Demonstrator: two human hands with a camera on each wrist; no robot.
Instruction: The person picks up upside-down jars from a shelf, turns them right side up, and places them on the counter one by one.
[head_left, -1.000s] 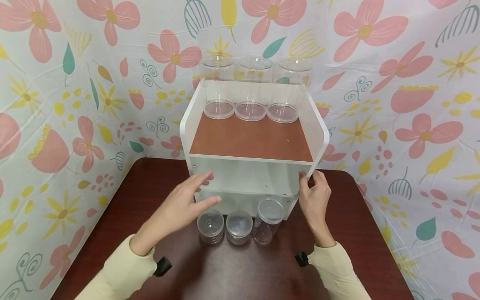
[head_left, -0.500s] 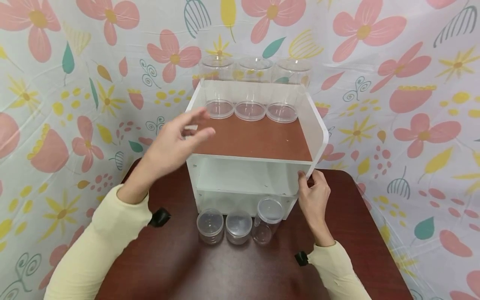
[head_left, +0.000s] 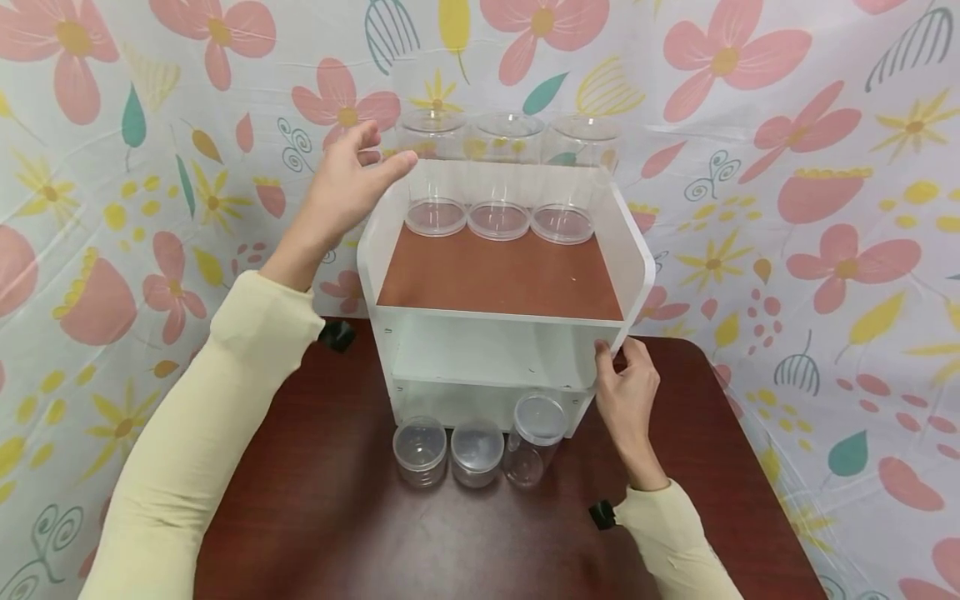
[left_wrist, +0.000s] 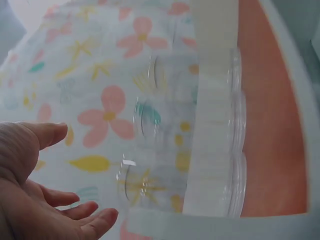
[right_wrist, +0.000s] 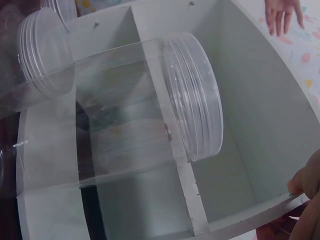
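My left hand [head_left: 348, 183] is raised at the upper left of the white shelf unit [head_left: 495, 350], thumb and fingers spread. It is close to the leftmost of three tall clear jars [head_left: 435, 179] standing in a row at the back of the brown top shelf. The left wrist view shows a gap between that hand [left_wrist: 55, 195] and the nearest jar [left_wrist: 150, 185]. My right hand [head_left: 630, 387] grips the front edge of the unit's right side panel, thumb on the inner side. In the right wrist view, only part of this hand [right_wrist: 306, 192] shows.
Before the unit, on the dark red table [head_left: 480, 550], stand two short lidded jars [head_left: 420, 446] [head_left: 477, 450] and a taller lidded jar [head_left: 536, 437]. A white shelf board [head_left: 480, 350] lies below the brown top [head_left: 502, 271]. Flowered cloth [head_left: 750, 167] hangs behind.
My left hand has risen from in front of the lower shelf, up past the left side panel, to beside the leftmost top jar. The right hand keeps its grip; the jars have not moved.
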